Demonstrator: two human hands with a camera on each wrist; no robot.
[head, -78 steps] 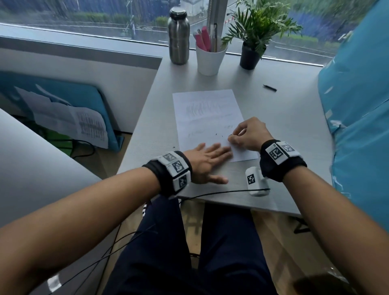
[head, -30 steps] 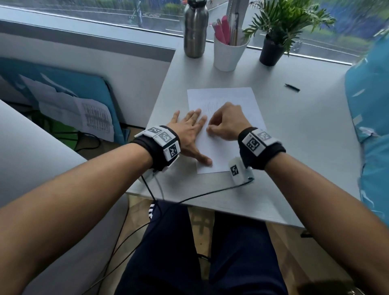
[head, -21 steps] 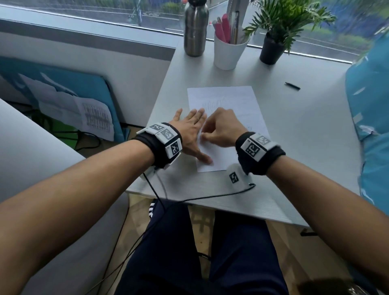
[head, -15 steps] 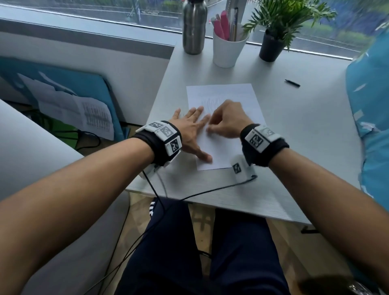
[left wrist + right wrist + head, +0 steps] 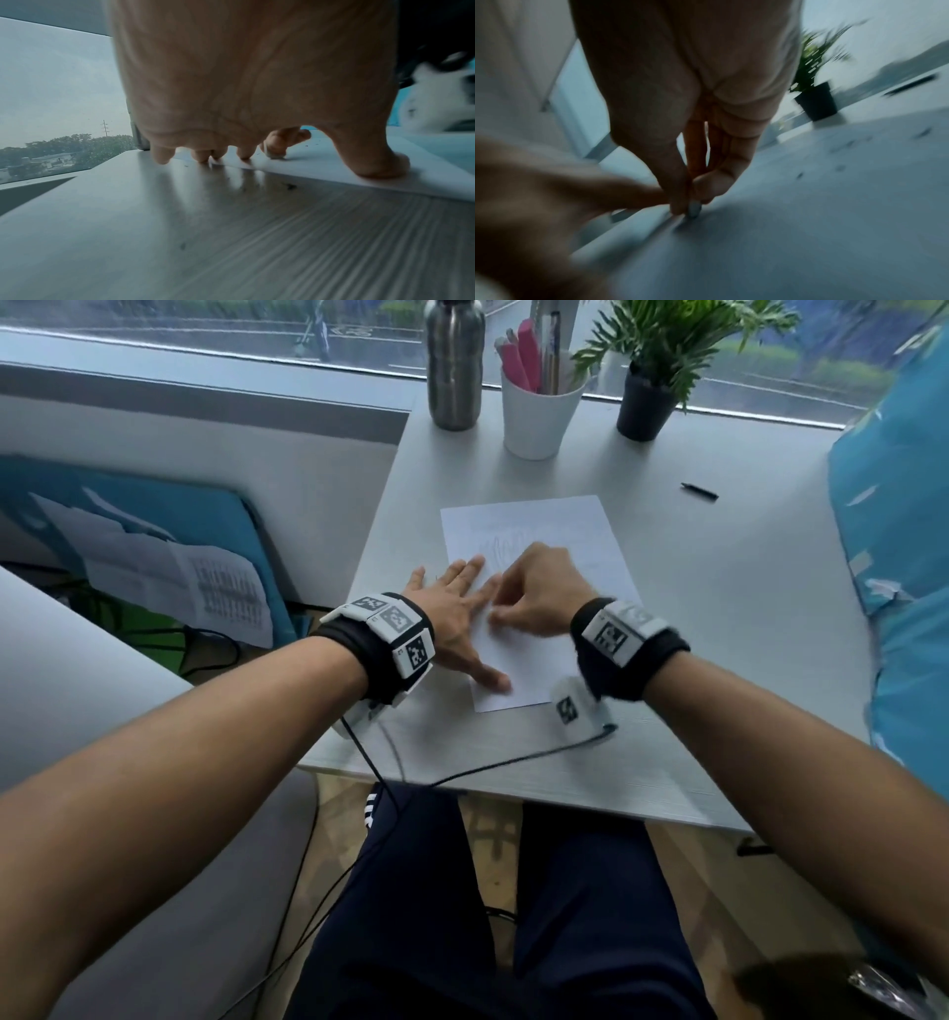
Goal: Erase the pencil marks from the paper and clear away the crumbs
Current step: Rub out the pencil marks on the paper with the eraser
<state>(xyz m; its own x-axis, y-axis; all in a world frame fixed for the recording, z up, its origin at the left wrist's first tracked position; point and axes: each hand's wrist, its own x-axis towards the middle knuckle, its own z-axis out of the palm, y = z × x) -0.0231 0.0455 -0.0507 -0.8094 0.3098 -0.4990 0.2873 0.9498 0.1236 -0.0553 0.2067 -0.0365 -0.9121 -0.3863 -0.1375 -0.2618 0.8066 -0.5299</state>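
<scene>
At a grey window-side desk (image 5: 744, 629), the left hand (image 5: 457, 613) lies flat with spread fingers, pinning a white paper sheet (image 5: 575, 531) bearing faint pencil scribbles (image 5: 506, 544). The right hand (image 5: 534, 593) pinches a small grey eraser (image 5: 694, 208) onto the sheet; dark crumbs (image 5: 290, 185) dot the desk beside it.

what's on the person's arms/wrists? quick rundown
Bare forearms, no sleeves. Left hand and right hand ungloved. Each wrist has a black band carrying white blocks with black square-pattern markers. White camera pod under the right wrist; thin black cables trail off.
</scene>
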